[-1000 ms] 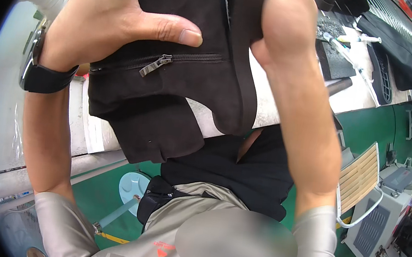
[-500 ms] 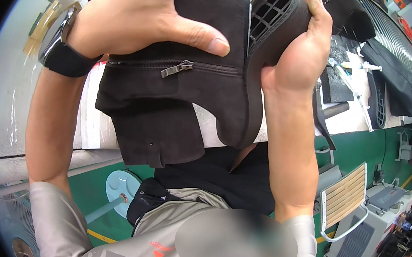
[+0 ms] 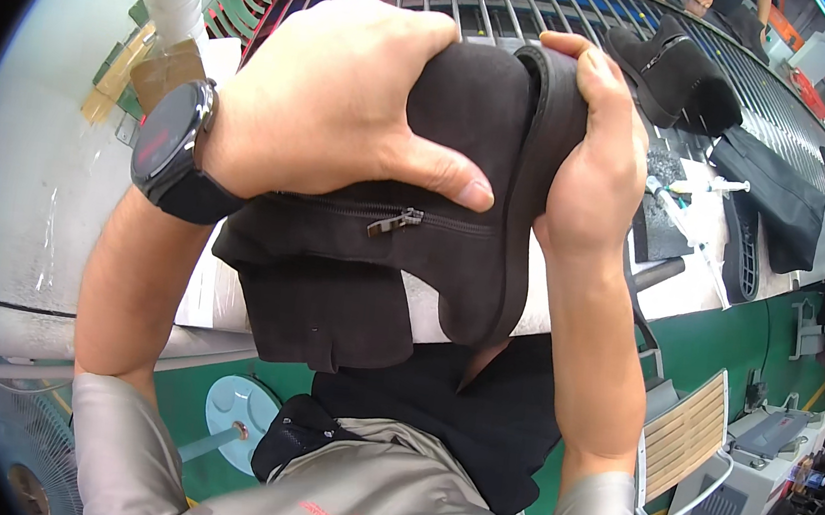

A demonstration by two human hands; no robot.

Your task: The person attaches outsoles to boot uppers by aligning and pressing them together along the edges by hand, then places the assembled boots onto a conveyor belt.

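We are holding a dark brown suede boot [image 3: 438,210] up in front of us, above the edge of the workbench [image 3: 54,220], gripped from both sides. Our left hand [image 3: 338,109] is wrapping over the upper, thumb pressing flat against the side just above the zipper pull [image 3: 394,221]. Our right hand [image 3: 593,166] is cupping the sole edge, fingers curling over the top rim of it, so both hands are closed on the boot and neither is free.

What could go wrong here? We are judging that the boot's soft shaft is hanging loose below our left wrist, so if the thumb lets off, the weight could swing and twist the boot out of the right hand's hold. The suede marks easily too, we reckon; a hard thumb press may be leaving a shiny patch in the nap. And the bench edge is right beneath, so a slip would likely send it down toward the green floor [image 3: 706,339] rather than onto the bench.

As for pose: both forearms are rising from the lower edge, elbows bent, the left wrist wearing a black watch [image 3: 168,146] and turning inward, the right wrist bending back. A second boot [image 3: 668,73] is lying well apart on the grated conveyor [image 3: 479,3].
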